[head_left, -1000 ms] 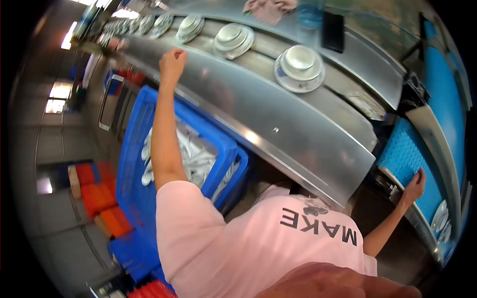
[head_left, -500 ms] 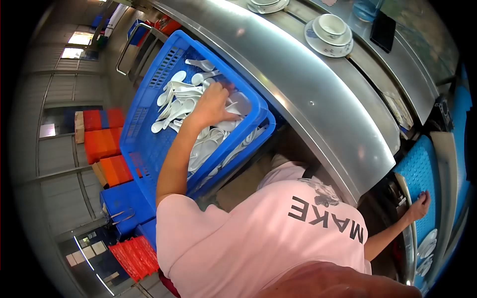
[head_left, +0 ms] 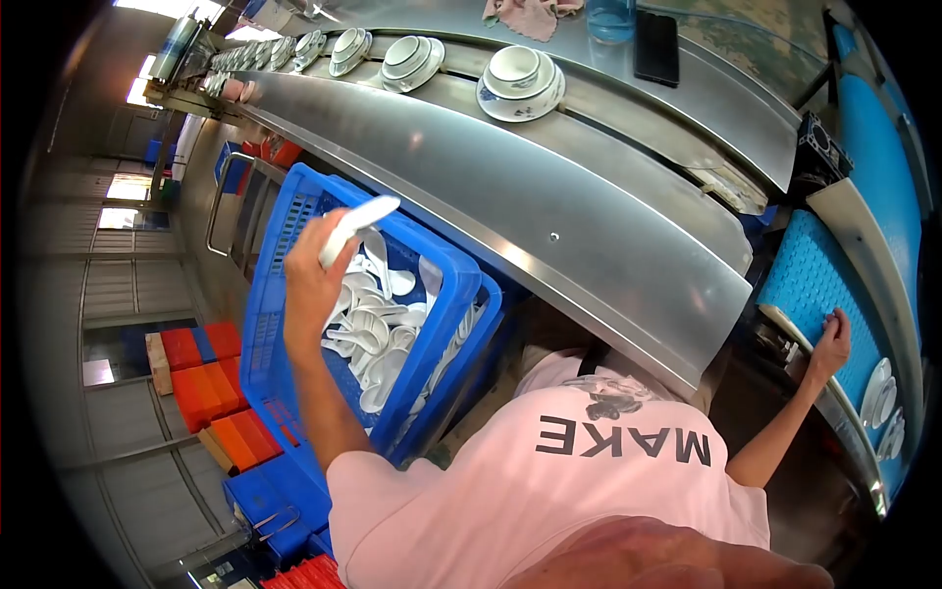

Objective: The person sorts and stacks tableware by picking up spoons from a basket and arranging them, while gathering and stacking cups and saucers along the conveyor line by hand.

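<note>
My left hand [head_left: 316,260] is closed round a white spoon [head_left: 365,224], raised over the near rim of a blue basket [head_left: 446,319]. Inside the basket lie several white spoons [head_left: 368,329], loosely heaped. On the right, my right hand [head_left: 832,344] rests at the edge of a blue textured belt [head_left: 810,280], its fingers loosely bent and nothing visible in them. Sets of white bowls on plates [head_left: 518,83] stand in a row along the conveyor [head_left: 628,147] beyond the steel ledge [head_left: 491,206].
Behind the conveyor are a black phone [head_left: 656,47], a blue container [head_left: 610,22] and a pink cloth [head_left: 525,15]. White dishes [head_left: 876,393] lie on the blue belt at the right. Orange and red crates [head_left: 208,393] and a blue crate [head_left: 275,501] stand at the left.
My left hand went down among the spoons and is now raised with a white spoon in it. The bowl sets appear further left than one second ago. My right hand stays by the blue belt.
</note>
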`<action>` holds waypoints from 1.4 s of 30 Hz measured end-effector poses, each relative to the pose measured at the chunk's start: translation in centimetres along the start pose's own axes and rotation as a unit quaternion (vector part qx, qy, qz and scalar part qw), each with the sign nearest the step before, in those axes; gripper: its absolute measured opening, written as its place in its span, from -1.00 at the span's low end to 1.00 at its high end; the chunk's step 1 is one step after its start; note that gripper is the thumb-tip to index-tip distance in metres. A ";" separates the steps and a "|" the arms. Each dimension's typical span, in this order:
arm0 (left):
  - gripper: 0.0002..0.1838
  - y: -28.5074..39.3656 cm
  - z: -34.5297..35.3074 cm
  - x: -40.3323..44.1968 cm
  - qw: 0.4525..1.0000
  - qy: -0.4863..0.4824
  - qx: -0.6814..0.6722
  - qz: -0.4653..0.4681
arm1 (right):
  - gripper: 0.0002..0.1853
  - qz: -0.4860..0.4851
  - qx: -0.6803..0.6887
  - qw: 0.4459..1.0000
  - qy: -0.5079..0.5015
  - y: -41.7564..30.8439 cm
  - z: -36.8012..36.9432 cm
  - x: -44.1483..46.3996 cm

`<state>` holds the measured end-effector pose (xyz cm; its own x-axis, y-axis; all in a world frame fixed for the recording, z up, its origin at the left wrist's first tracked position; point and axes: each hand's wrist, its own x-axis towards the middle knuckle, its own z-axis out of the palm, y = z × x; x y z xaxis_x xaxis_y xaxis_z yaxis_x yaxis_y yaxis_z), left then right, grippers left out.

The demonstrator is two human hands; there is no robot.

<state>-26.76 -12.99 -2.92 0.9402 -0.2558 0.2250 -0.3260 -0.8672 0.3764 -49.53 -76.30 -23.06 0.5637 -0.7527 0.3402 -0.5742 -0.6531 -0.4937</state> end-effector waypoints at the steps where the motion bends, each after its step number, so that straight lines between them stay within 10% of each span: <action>1: -0.71 1.1 -0.2 1.6 1.000 -0.018 -0.025 0.000 | -0.74 0.003 0.002 1.000 -0.001 0.3 0.1 0.0; 8: -0.67 -3.0 9.6 15.7 0.924 -0.264 -0.249 -0.118 | -0.77 0.025 0.090 0.995 0.043 0.5 0.3 -0.5; 14: -0.64 -10.1 19.0 22.8 0.764 -0.017 -0.540 -0.352 | -0.82 -0.048 0.123 0.983 0.126 -4.4 -1.8 -6.8; 21: -0.64 -8.4 16.7 22.4 0.786 0.019 -0.531 -0.315 | -0.80 -0.141 0.156 0.969 -0.129 -10.2 1.1 -14.8; 24: -0.63 -9.5 17.2 22.2 0.820 -0.017 -0.499 -0.280 | -0.76 0.096 0.321 0.905 -0.261 -8.3 7.4 -18.3; 27: -0.63 -10.3 19.0 23.1 0.846 -0.049 -0.470 -0.248 | -0.76 0.161 0.187 0.897 -0.367 -6.8 12.3 -19.5; 42: -0.70 -1.1 16.9 19.7 0.837 -0.111 -0.489 -0.221 | -0.76 0.183 0.032 0.864 -0.468 -5.6 14.6 -17.8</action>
<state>-6.20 -24.32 -14.03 0.9500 -0.1700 -0.2618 0.2351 -0.1621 0.9584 -47.69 -58.06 -38.06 0.6013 -0.4924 -0.6293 -0.7989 -0.3569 -0.4841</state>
